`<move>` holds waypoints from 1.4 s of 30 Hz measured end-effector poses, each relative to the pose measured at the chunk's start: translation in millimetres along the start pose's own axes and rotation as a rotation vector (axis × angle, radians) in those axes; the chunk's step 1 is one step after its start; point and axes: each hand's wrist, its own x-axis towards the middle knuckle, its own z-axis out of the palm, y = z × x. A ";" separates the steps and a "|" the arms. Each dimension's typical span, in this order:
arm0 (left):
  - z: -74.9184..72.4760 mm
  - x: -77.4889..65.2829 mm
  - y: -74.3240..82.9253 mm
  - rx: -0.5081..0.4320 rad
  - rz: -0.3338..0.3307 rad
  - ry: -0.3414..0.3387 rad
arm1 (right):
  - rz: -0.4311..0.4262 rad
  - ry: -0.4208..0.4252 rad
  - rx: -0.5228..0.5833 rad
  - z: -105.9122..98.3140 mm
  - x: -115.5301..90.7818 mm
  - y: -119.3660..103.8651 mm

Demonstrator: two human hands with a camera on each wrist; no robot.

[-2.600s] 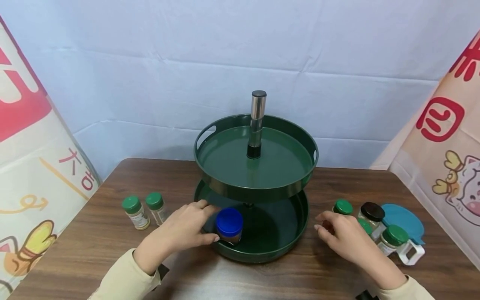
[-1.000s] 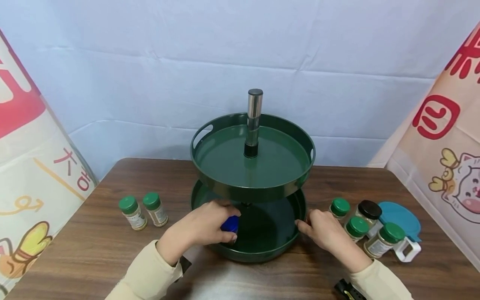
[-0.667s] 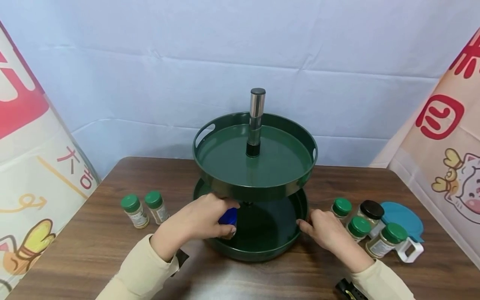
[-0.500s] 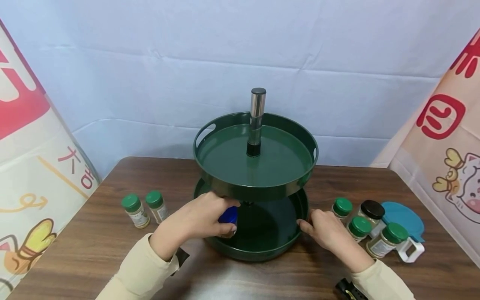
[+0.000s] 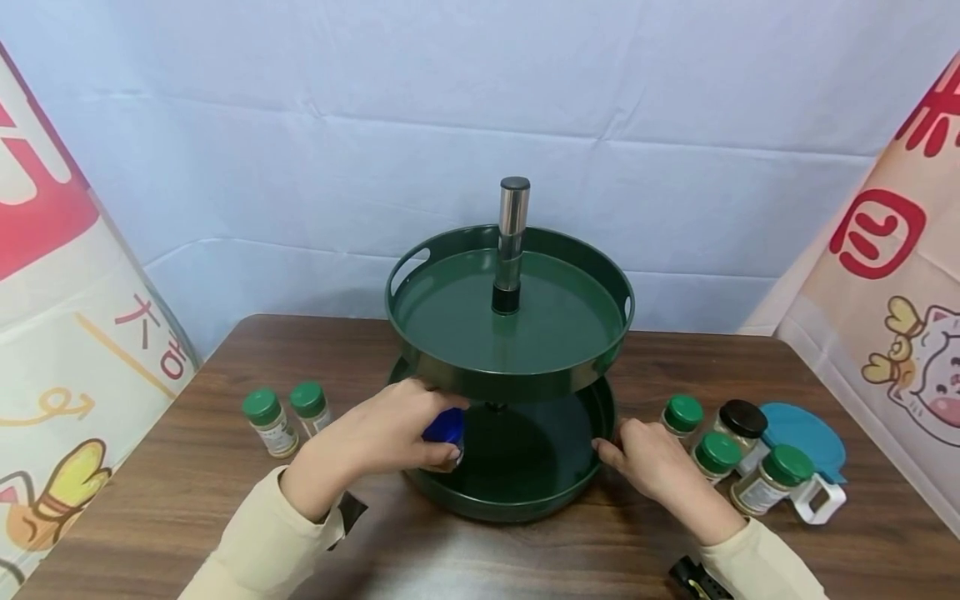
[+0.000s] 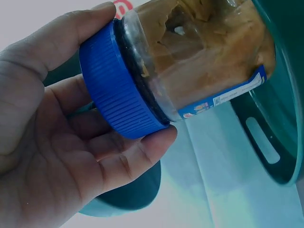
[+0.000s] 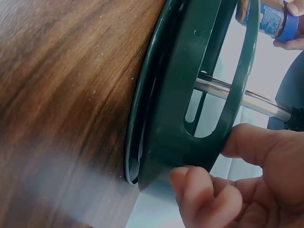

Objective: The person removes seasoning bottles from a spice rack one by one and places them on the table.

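Note:
My left hand [image 5: 382,432] grips a jar [image 6: 204,52] by its ribbed blue lid, thumb on one side and fingers on the other. Brown, peanut-butter-like contents show through the clear wall. In the head view only the blue lid [image 5: 446,427] appears, over the left part of the lower green tray [image 5: 517,504]; whether the base touches the tray is hidden. The right hand [image 5: 654,467] pinches that tray's right rim, thumb inside, fingers outside. In the right wrist view this hand [image 7: 261,175] sits beside the handle cutout of the tray wall [image 7: 171,109].
Above is the upper green tray [image 5: 517,354] with a metal post [image 5: 512,233]. Two green-lidded spice jars [image 5: 270,423] stand left. At right are several spice jars, one with a black lid [image 5: 742,418], beside a container with a blue lid [image 5: 802,437] and white handle [image 5: 819,500].
My left hand, earlier beside the jar, has taken hold of its lid and shifted slightly left with it. The right hand has moved from over the table to the lower tray's rim.

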 end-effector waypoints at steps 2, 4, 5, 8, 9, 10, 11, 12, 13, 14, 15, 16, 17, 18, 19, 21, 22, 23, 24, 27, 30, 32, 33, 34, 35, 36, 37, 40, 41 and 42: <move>-2.7 -3.6 -1.3 0.002 -0.019 0.013 | -0.001 0.000 0.000 0.0 0.0 0.3; -5.6 -7.4 -2.5 0.009 -0.032 0.033 | -0.001 0.003 -0.001 -0.2 0.1 0.7; -7.2 -9.5 -2.9 0.012 -0.038 0.042 | -0.001 0.004 -0.001 -0.3 0.2 0.9; -12.2 -15.6 -3.6 0.014 -0.052 0.067 | 0.001 0.006 -0.003 -0.3 0.7 1.4; -13.5 -17.7 -4.0 0.016 -0.057 0.075 | 0.001 0.006 -0.004 -0.3 0.8 1.5; -14.8 -20.0 -4.6 0.020 -0.065 0.081 | 0.002 0.006 -0.005 -0.3 0.9 1.6; -16.1 -22.2 -5.5 0.023 -0.072 0.086 | 0.002 0.006 -0.007 -0.2 1.0 1.6; -17.3 -24.4 -6.5 0.025 -0.079 0.092 | 0.002 0.006 -0.009 -0.1 1.0 1.7; -18.2 -26.8 -7.9 0.027 -0.082 0.099 | 0.003 0.005 -0.008 0.0 1.1 1.7; -19.1 -29.0 -9.3 0.028 -0.091 0.106 | 0.003 0.005 -0.009 0.1 1.1 1.6; -19.7 -31.3 -10.7 0.026 -0.098 0.111 | 0.002 0.006 -0.008 0.2 1.2 1.6; -20.5 -33.5 -11.8 0.021 -0.108 0.115 | 0.001 0.008 -0.007 0.2 1.3 1.6; -21.3 -35.9 -13.0 0.017 -0.113 0.120 | -0.001 0.009 -0.006 0.2 1.3 1.6; -21.8 -38.0 -13.9 0.012 -0.121 0.123 | -0.002 0.011 -0.005 0.2 1.2 1.6; -22.4 -40.2 -14.7 0.008 -0.130 0.124 | -0.003 0.011 -0.002 0.2 1.1 1.6; -23.0 -44.6 -16.1 0.004 -0.152 0.126 | -0.007 0.013 0.001 0.1 0.8 1.6; -23.1 -46.7 -17.0 0.008 -0.157 0.127 | -0.008 0.013 0.002 0.2 0.7 1.5; -23.0 -48.8 -18.1 0.011 -0.159 0.126 | -0.008 0.014 0.003 0.3 0.5 1.4; -22.7 -50.5 -19.0 0.013 -0.162 0.124 | -0.008 0.014 0.004 0.5 0.5 1.3; -21.4 -56.2 -22.1 0.027 -0.157 0.119 | -0.004 0.014 0.002 1.1 0.5 0.8; -20.2 -61.9 -25.3 0.036 -0.151 0.112 | 0.002 0.011 0.003 1.6 0.5 0.5; -19.3 -65.9 -27.7 0.040 -0.155 0.107 | 0.002 0.012 0.002 1.8 0.5 0.3; -19.0 -67.9 -28.9 0.040 -0.161 0.101 | 0.001 0.013 0.002 1.8 0.6 0.2; -18.5 -69.7 -30.3 0.040 -0.167 0.093 | 0.000 0.015 0.002 1.8 0.6 0.2; -17.9 -71.4 -31.6 0.040 -0.174 0.085 | -0.001 0.016 0.001 1.7 0.6 0.1; -17.4 -73.2 -33.0 0.037 -0.185 0.076 | -0.002 0.017 0.001 1.6 0.7 0.0; -16.8 -74.8 -34.3 0.032 -0.195 0.065 | -0.003 0.016 0.001 1.5 0.7 -0.1; -15.3 -79.6 -38.7 0.017 -0.226 0.047 | -0.001 0.012 0.004 1.2 0.8 0.0; -14.6 -81.1 -40.3 0.011 -0.232 0.045 | 0.000 0.010 0.005 1.2 0.8 0.1; -13.9 -82.7 -41.9 0.006 -0.239 0.046 | 0.001 0.009 0.005 1.2 0.8 0.2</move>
